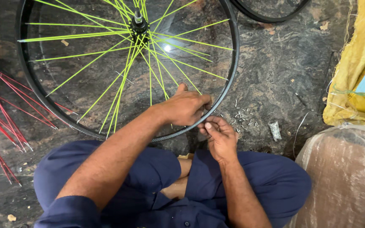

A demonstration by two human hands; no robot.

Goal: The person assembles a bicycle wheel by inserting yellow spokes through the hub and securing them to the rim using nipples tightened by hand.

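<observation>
1. Sacks: yellow woven sack (351,80) at right edge; clear-wrapped brown bundle (347,177) below it.
2. Left hand (184,107) clamped on black wheel rim (229,84); right hand (220,135) pinching at rim edge, hands together.
3. Loose spoke nipples (243,116) just right; open stone floor (284,63) beyond.

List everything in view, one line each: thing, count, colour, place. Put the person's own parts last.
wheel rim: one, black, flat on the floor ahead.
spokes: many, lime green, fanning from the hub.
second rim: one, black, top edge, partly seen.
loose spokes: many, red, far left.
small metal pieces: a scatter, silvery, right of the rim.
sack: one, yellow, right edge.
wrapped bundle: one, brown under clear plastic, lower right.
floor: dark stone.
trousers: dark blue, legs crossed.
left hand: on the rim's near edge.
right hand: beside it, fingertips pinched; what they hold is too small to tell.
</observation>
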